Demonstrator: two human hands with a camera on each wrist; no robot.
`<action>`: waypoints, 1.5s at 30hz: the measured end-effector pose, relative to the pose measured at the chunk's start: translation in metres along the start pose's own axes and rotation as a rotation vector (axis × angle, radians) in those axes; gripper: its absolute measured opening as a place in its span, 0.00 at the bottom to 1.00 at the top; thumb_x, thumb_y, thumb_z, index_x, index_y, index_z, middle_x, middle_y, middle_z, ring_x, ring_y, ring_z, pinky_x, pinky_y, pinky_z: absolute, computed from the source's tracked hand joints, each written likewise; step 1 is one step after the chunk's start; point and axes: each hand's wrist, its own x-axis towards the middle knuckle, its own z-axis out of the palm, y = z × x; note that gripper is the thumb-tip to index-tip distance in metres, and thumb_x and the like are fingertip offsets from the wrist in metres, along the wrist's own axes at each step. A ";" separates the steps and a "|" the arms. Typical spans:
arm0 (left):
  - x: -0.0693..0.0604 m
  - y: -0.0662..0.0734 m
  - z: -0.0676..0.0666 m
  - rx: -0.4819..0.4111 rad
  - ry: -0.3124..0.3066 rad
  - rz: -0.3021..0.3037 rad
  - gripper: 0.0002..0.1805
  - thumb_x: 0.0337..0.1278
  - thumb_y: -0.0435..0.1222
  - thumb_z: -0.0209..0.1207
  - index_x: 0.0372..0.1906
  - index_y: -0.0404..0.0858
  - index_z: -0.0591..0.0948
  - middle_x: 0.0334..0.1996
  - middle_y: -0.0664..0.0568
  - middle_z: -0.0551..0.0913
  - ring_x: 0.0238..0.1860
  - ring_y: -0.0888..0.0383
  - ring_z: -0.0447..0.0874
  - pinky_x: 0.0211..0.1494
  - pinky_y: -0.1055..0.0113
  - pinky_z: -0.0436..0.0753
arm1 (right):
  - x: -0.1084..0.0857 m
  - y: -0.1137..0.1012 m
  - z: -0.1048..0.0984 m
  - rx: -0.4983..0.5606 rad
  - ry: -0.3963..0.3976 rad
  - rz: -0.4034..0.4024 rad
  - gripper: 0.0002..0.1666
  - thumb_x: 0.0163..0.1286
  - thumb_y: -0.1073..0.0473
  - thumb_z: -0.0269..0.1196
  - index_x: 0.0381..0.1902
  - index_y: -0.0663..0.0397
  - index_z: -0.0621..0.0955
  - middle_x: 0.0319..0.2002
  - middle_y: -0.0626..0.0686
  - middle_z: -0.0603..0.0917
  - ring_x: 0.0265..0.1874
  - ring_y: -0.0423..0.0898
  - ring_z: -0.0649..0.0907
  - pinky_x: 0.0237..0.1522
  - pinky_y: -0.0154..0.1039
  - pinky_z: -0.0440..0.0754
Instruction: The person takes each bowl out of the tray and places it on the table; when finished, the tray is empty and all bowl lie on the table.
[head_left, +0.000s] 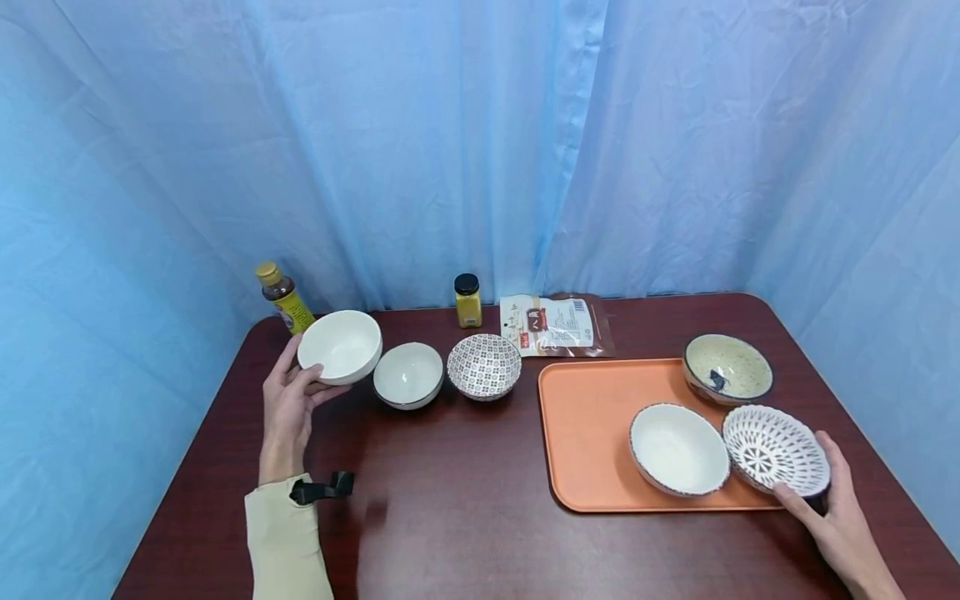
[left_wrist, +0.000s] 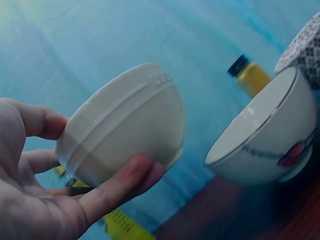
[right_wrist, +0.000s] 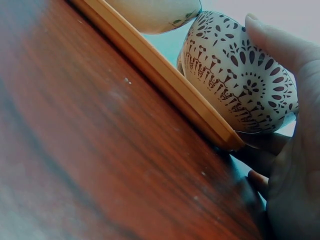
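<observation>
My left hand (head_left: 291,408) grips a plain white bowl (head_left: 341,346) by its side, thumb at the rim and fingers beneath; the left wrist view shows it tilted and raised. Just right of it stands a small white bowl with a dark rim (head_left: 408,375). At the far right, my right hand (head_left: 836,517) holds a black-and-white patterned bowl (head_left: 776,450), thumb over the near rim and other fingers round the outer side. That bowl is at the right end of the orange tray (head_left: 585,433), beside a white bowl with a speckled rim (head_left: 678,450).
A cream bowl with a dark blue mark (head_left: 738,367) sits at the tray's back right corner. Along the curtain stand a yellow-labelled bottle (head_left: 288,300), a black-capped jar (head_left: 468,302) and a flat packet (head_left: 555,325). A small patterned bowl (head_left: 484,367) is left of the tray.
</observation>
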 end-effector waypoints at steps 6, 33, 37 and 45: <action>0.006 -0.006 -0.019 -0.016 0.044 -0.068 0.37 0.72 0.27 0.47 0.80 0.51 0.55 0.71 0.38 0.62 0.31 0.65 0.90 0.37 0.66 0.91 | 0.001 -0.001 -0.001 0.002 0.001 0.006 0.55 0.75 0.55 0.56 0.81 0.43 0.31 0.80 0.64 0.27 0.80 0.51 0.32 0.79 0.38 0.25; 0.019 -0.033 -0.053 -0.033 -0.010 -0.210 0.38 0.72 0.25 0.45 0.81 0.49 0.51 0.62 0.47 0.64 0.32 0.60 0.91 0.39 0.60 0.92 | 0.000 -0.001 -0.001 0.013 -0.001 0.011 0.55 0.75 0.55 0.56 0.81 0.43 0.31 0.80 0.63 0.26 0.80 0.51 0.31 0.80 0.46 0.23; 0.018 -0.036 -0.052 -0.023 -0.018 -0.220 0.38 0.72 0.25 0.45 0.81 0.49 0.51 0.66 0.44 0.61 0.32 0.61 0.91 0.40 0.60 0.92 | 0.000 0.000 0.000 0.013 0.007 -0.001 0.55 0.75 0.55 0.56 0.81 0.42 0.31 0.80 0.63 0.28 0.80 0.49 0.32 0.80 0.41 0.23; 0.018 -0.042 -0.053 0.000 -0.030 -0.226 0.39 0.71 0.25 0.45 0.81 0.50 0.50 0.69 0.41 0.59 0.34 0.61 0.91 0.43 0.60 0.92 | 0.000 0.000 0.000 0.006 0.007 -0.005 0.55 0.75 0.54 0.57 0.81 0.41 0.32 0.80 0.63 0.28 0.80 0.48 0.32 0.78 0.38 0.24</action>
